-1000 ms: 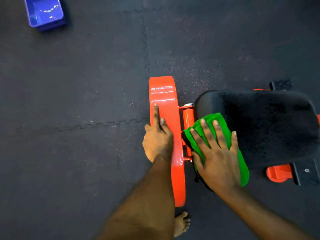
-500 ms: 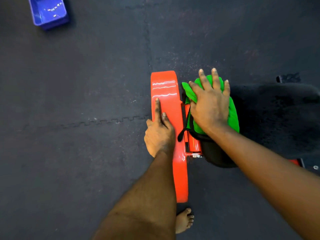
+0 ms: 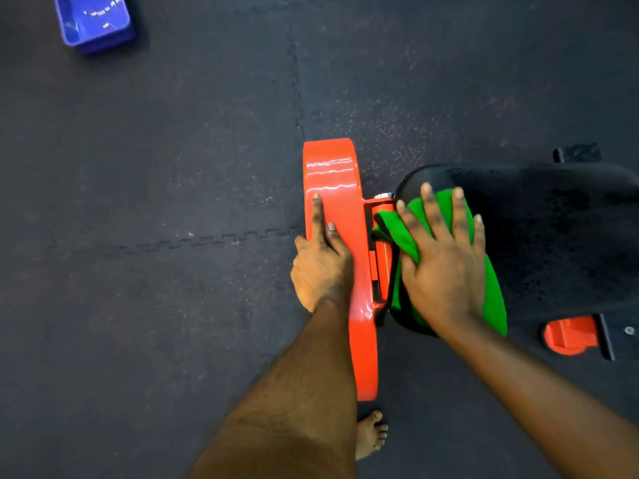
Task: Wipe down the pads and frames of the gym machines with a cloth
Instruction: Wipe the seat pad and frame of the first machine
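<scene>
The floor (image 3: 145,333) is covered in dark rubber mats joined like puzzle pieces. One toothed seam (image 3: 179,240) runs across from the left towards the middle, and a second seam (image 3: 294,63) runs from the far edge towards the near side. Pale and reddish flecks (image 3: 397,133) dot the mat to the right of that seam. At the far left stands a blue plastic bin (image 3: 93,27), with light glinting off its inside.

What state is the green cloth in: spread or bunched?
Mostly spread: green cloth lies flat under the right hand on the black pad, left edge folded.
</scene>
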{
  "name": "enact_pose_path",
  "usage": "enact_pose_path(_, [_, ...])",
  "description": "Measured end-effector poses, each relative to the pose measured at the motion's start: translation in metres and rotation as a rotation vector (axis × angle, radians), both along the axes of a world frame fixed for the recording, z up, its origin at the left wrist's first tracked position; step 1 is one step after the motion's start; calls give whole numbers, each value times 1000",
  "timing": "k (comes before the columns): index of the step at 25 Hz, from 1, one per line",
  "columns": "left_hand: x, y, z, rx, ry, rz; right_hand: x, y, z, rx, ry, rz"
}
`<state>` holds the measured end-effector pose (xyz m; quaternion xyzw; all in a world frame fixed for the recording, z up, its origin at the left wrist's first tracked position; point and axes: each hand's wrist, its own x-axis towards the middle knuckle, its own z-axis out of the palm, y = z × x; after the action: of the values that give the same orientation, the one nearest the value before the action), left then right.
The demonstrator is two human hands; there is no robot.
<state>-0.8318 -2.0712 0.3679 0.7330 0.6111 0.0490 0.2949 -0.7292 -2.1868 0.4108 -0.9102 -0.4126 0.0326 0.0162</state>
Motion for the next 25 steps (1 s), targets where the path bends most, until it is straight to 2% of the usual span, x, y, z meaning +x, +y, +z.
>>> enact_pose_path(5, [-1, -2, 0, 12, -9, -2, 49, 51, 1, 96, 47, -83])
enact_pose_path(8, [-2, -2, -1, 26, -15, -4, 43, 49, 4, 148, 51, -162])
enact_pose_path(10, [-1, -3, -2, 30, -12, -10, 15, 31, 2, 102, -25, -165])
enact_pose_path(12, [-1, -1, -3, 24, -18, -6, -13, 12, -1, -2, -75, -81])
enact_pose_path(14, [-1, -2, -3, 21, -17, 0, -9, 6, -2, -39, -77, -22])
enact_pose_path(21, [-1, -1, -4, 48, 9, 0, 71, 61, 0, 76, 51, -159])
enact_pose_path(25, [-2, -1, -5, 46, -4, -4, 70, 62, 2, 180, 85, -261])
